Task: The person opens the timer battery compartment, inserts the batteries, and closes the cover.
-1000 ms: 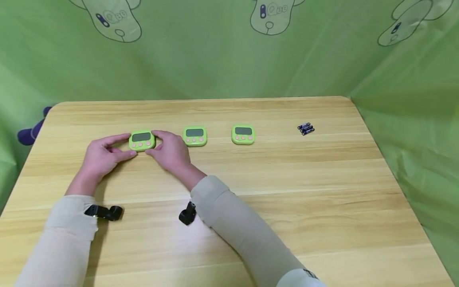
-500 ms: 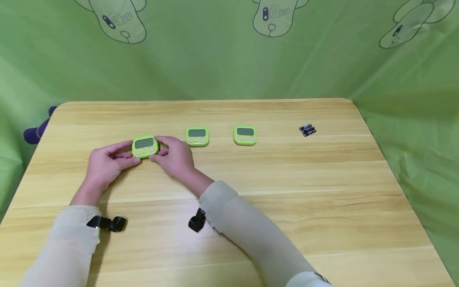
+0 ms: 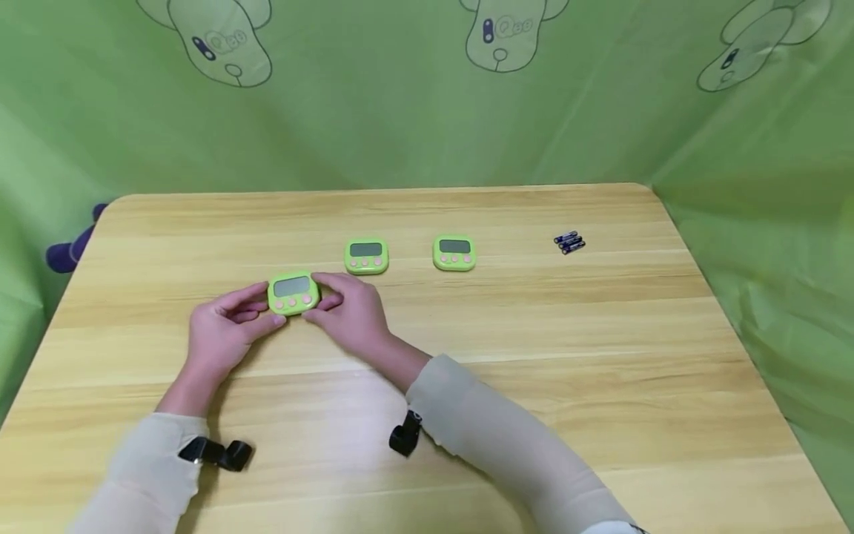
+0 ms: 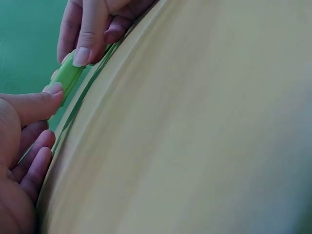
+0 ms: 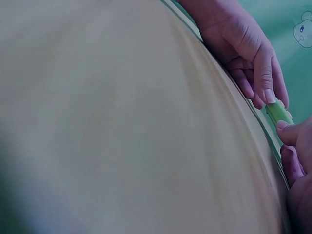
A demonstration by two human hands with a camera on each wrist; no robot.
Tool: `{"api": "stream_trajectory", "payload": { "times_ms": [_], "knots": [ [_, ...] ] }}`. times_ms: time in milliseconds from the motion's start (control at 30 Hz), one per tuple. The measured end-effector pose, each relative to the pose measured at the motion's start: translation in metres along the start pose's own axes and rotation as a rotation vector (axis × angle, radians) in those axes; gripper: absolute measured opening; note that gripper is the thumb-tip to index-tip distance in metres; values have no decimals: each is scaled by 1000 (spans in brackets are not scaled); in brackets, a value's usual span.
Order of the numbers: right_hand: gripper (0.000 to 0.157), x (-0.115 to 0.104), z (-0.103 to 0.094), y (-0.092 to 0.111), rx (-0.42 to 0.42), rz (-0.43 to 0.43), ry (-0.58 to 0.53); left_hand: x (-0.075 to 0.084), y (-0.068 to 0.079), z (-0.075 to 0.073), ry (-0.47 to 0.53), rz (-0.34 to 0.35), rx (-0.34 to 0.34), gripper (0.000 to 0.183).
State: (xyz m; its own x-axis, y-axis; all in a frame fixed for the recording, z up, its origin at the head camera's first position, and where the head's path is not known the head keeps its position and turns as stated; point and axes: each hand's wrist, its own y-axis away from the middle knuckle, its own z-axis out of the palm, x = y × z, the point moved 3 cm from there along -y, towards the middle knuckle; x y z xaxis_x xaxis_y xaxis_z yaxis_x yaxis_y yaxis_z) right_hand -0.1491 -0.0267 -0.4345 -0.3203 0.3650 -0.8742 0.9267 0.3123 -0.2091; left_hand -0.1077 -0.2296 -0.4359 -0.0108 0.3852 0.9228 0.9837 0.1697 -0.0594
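A green digital timer (image 3: 293,294) with a grey screen and pink buttons is held between both hands, screen upward. My left hand (image 3: 223,330) pinches its left side with thumb and fingers, while my right hand (image 3: 353,311) pinches the right side. From the left wrist view the timer (image 4: 67,78) shows edge-on, a thumb on its near edge at each end. The right wrist view has the same timer (image 5: 279,113) edge-on between the two hands. Its back is hidden.
Two more green timers, one in the middle (image 3: 366,256) and one to its right (image 3: 454,253), lie on the wooden table (image 3: 567,371). Several small dark blue batteries (image 3: 570,242) lie together farther right. Green cloth (image 3: 400,111) hangs behind the table.
Both hands have brought the timer toward the person and a little to the right, away from its place in line with the other two. Those timers and the batteries stay put.
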Motion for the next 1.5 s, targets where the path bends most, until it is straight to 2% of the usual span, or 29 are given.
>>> {"api": "stream_trajectory", "payload": {
  "times_ms": [267, 433, 867, 1000, 1033, 1133, 1267, 1400, 1500],
  "knots": [
    [56, 7, -21, 22, 26, 1, -131, 8, 15, 22, 72, 31, 2, 51],
    [55, 11, -41, 37, 63, 20, -213, 17, 20, 41, 134, 58, -35, 51],
    [57, 25, -90, 63, 162, 29, -267, 43, 25, 93, 218, 137, -94, 50],
    [56, 15, -107, 67, 180, 15, -272, 49, 23, 108, 229, 164, -93, 50],
    [55, 11, -111, 68, 186, 15, -271, 55, 23, 111, 242, 162, -101, 50],
    [54, 4, -122, 71, 199, 31, -281, 58, 20, 122, 273, 160, -112, 50],
    [54, 8, -127, 73, 197, 73, -295, 69, 22, 127, 299, 150, -129, 50],
    [54, 11, -128, 74, 200, 83, -288, 86, 27, 122, 308, 158, -157, 49],
    [53, 12, -128, 74, 197, 81, -288, 88, 29, 121, 328, 165, -168, 47]
  ]
}}
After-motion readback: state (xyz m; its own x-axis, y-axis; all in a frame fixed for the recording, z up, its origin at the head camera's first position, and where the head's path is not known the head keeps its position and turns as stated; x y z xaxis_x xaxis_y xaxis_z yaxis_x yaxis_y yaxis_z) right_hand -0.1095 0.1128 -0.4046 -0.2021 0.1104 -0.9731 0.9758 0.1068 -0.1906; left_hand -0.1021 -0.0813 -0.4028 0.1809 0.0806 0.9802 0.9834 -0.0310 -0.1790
